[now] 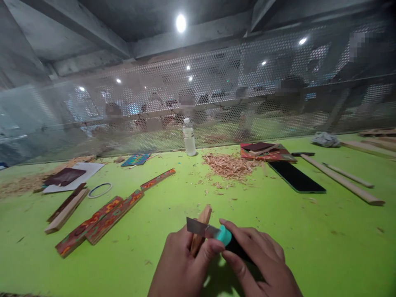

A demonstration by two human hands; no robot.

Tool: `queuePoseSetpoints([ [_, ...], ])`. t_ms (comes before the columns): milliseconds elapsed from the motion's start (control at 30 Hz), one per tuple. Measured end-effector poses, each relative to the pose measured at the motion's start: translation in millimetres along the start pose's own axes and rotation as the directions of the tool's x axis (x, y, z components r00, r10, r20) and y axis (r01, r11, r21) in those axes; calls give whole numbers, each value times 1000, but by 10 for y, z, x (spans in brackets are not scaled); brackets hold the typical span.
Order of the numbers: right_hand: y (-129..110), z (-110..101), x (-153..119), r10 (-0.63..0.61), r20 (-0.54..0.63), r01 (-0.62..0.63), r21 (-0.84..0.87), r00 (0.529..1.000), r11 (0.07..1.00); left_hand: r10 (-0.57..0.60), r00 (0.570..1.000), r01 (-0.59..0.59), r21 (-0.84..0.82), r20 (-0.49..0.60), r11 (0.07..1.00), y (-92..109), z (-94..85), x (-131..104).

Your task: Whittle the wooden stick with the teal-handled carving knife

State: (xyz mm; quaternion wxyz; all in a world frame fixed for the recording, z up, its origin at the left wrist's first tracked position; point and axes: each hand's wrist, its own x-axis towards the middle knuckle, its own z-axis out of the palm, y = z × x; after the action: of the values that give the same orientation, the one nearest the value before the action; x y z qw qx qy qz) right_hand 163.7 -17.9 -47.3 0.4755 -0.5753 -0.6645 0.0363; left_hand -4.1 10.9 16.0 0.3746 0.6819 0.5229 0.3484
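Observation:
My left hand is wrapped round a small piece of wood, whose pointed end sticks out away from me. In my right hand is a knife with a teal and black handle. Its broad metal blade points left and lies across the wood, over my left fingers. My left thumb touches the knife near the base of the blade. Both hands are at the near middle of the green table.
Beyond my hands lie wood shavings and a standing bottle. Painted wood strips, a tape ring and plain wood are at left. A phone, hammer and cloth are at right. A perforated screen stands behind.

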Motion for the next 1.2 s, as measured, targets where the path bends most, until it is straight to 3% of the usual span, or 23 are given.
queuePoseSetpoints([
  [300,-13,-122,47,58,-70,-64,-95,996,993,-59,997,62,68,-42,996,44,23,10],
  [633,60,-97,65,-96,63,101,-83,993,992,9,999,-10,-17,-36,1000,-46,22,-27],
  [933,-31,-15,25,-33,11,33,-5,999,999,-7,997,10,43,-77,999,51,17,-7],
  [1200,-41,-48,27,49,-30,-50,-28,998,998,-64,997,66,60,-34,996,36,38,-3],
])
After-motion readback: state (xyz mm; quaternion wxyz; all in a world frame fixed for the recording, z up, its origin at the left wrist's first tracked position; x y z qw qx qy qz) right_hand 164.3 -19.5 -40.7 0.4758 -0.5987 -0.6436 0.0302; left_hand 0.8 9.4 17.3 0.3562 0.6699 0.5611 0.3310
